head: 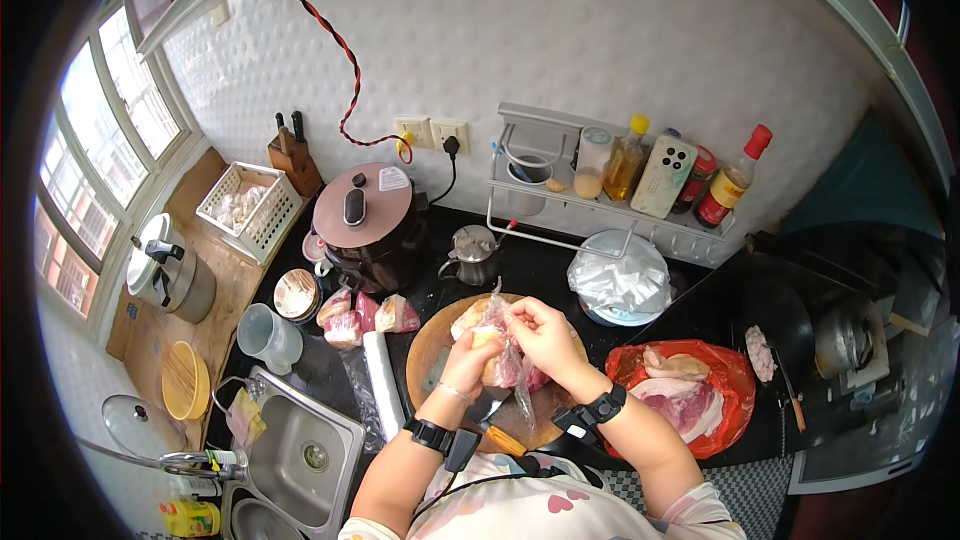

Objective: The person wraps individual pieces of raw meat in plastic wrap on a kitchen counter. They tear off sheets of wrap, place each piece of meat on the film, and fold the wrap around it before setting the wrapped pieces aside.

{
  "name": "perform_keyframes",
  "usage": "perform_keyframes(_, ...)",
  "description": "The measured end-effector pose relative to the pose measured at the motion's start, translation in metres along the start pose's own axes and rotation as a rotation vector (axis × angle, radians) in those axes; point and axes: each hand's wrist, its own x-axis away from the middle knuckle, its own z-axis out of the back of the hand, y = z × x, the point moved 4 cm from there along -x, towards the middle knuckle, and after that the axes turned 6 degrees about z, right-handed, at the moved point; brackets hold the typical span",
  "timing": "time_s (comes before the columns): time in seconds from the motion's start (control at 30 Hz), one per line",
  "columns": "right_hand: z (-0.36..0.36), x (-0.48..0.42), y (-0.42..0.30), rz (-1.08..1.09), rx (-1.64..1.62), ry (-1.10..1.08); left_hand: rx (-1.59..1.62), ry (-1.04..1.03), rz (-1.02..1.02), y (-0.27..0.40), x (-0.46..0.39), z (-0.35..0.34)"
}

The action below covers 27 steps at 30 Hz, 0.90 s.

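Observation:
Over a round wooden chopping board (427,345), my left hand (474,364) holds a clear plastic bag of raw meat (501,369) from the side. My right hand (541,334) pinches the upper part of the same bag. More raw meat lies on the board behind it. A knife with an orange-brown handle (504,439) rests at the board's near edge, its blade partly hidden. Several wrapped meat pieces (345,328) sit left of the board, beside a roll of clear plastic bags (383,382). Large raw meat pieces (679,399) lie in an open red plastic bag (739,420) at the right.
A steel sink (300,457) is at the lower left, with a plastic jug (271,337) above it. An electric pressure cooker (367,225), a steel cup (475,255) and a covered bowl (621,277) stand along the back. A wok (772,322) is at the right. Bottles stand on a wall rack (555,202).

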Motion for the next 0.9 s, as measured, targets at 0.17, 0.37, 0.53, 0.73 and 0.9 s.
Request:
perform_keyframes(0.17, 0.004, 0.000, -0.006, 0.101, 0.210, -0.042, -0.061, -0.002, -0.055, -0.004, -0.005, -0.001)
perform_keyframes(0.37, 0.005, 0.008, 0.025, 0.043, 0.013, 0.009, -0.015, 0.125, -0.077, -0.007, -0.011, -0.002)
perform_keyframes(0.53, -0.009, 0.019, 0.022, -0.082, 0.069, -0.140, 0.074, 0.087, -0.033, -0.019, -0.022, 0.001)
perform_keyframes(0.73, 0.003, 0.013, -0.005, -0.024, -0.087, -0.264, 0.314, -0.028, 0.082, -0.012, -0.018, 0.004)
perform_keyframes(0.9, 0.052, 0.001, 0.004, 0.104, 0.201, -0.098, 0.398, -0.113, 0.121, 0.001, -0.011, 0.002)
